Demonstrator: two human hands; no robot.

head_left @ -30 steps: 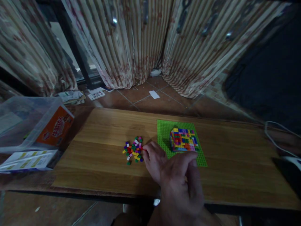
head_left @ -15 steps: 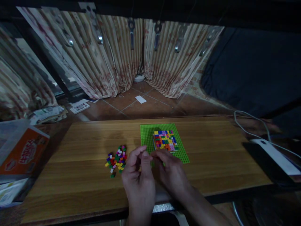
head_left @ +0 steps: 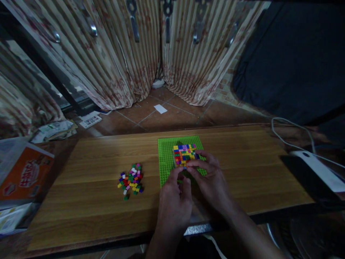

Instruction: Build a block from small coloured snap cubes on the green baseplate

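A block built of small multicoloured toy bricks (head_left: pixel 184 153) stands on a green studded baseplate (head_left: pixel 165 154). My right hand (head_left: pixel 212 176) reaches over its right and near sides, the thumb and index finger close together at the near edge and another finger on its top. At the near left corner is my left hand (head_left: pixel 175 194), fingers curled and the index fingertip at the block's front. Whatever small piece either hand holds is hidden or too small to name. Left of the baseplate lies a pile of loose toy bricks (head_left: pixel 132 180).
The wooden table (head_left: pixel 91 201) carries all of this. At its right end lie a black and white flat device (head_left: pixel 318 169) and a pale cable (head_left: pixel 293 138). An orange and white box (head_left: pixel 27 172) stands by the left end. Striped curtains (head_left: pixel 121 64) hang beyond the table.
Both hands have moved right and forward, from in front of the baseplate to the near side of the brick block. The view has tilted down a little.
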